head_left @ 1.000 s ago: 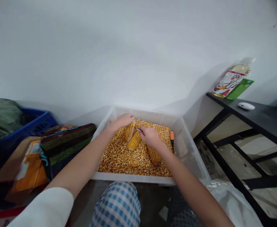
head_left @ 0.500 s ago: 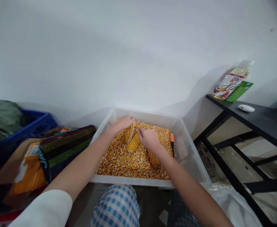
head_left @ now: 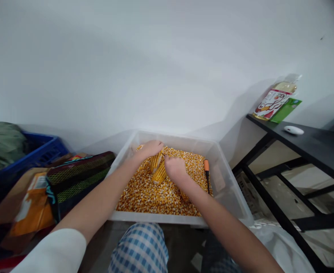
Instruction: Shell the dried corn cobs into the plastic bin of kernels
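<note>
Golden corn kernels (head_left: 152, 197) filled a clear plastic tub (head_left: 155, 217). The left hand (head_left: 151, 148) cupped the tip of a tilted corn cob (head_left: 156, 162), apparently gripping it. A second cob (head_left: 159, 175) lay between the hands, touching the curled right hand (head_left: 176, 169), though whether that hand held anything could not be told. Right of that hand stood an orange-handled screwdriver (head_left: 206, 165); beyond it, a black worktop (head_left: 312, 142) met a white wall (head_left: 167, 64).

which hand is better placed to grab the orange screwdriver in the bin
Right, probably: the right hand sits nearer the orange screwdriver, while the left hand is farther away, over the top of a cob.
</note>
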`<state>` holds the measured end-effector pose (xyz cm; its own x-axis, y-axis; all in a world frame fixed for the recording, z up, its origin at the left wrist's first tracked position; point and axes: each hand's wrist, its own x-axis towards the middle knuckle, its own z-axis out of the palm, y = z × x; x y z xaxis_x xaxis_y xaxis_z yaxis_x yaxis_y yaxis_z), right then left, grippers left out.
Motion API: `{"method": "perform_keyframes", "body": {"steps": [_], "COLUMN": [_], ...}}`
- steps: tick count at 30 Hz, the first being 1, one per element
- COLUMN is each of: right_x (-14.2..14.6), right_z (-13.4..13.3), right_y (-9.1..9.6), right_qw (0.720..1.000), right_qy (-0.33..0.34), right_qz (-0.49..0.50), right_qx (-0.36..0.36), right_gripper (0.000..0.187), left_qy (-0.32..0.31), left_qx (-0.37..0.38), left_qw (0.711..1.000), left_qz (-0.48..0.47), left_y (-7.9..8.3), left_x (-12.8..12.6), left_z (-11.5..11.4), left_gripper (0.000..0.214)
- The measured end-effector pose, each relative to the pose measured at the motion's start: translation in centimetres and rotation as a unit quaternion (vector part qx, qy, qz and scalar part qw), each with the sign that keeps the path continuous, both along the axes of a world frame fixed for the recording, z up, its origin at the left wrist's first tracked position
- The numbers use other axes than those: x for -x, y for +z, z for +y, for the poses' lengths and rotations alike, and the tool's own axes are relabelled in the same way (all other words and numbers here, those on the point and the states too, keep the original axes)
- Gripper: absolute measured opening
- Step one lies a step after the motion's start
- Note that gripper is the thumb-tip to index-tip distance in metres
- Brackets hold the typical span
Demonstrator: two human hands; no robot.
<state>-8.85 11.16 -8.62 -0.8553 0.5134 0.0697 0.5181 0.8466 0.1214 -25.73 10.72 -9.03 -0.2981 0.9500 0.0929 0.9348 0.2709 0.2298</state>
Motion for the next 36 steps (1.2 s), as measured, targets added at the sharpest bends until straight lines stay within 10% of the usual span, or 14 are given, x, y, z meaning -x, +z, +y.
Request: {"method": "perform_keyframes", "body": {"steps": [21, 36], "right_x": [-2.6, -1.4], "right_z": [5.0, 3.0], "right_y": [2.0, 0.9], "right_qw": [0.987, 0.998], "right_qy": [0.13, 0.043], "right_qz": [0.02, 0.024], "right_qx": [0.094, 0.05], "right_gripper": [0.028, 0.031], "left_qy": [-0.131, -0.041], "left_qx": [0.004, -0.005], "left_qw": [0.985, 0.997], "left_qz": [0.111, 0.063], "left_y": [0.2, 0.3], "left_x": [-3.3, -2.4], "left_z": [0.1, -0.2], "left_gripper": [0.055, 0.055]}}
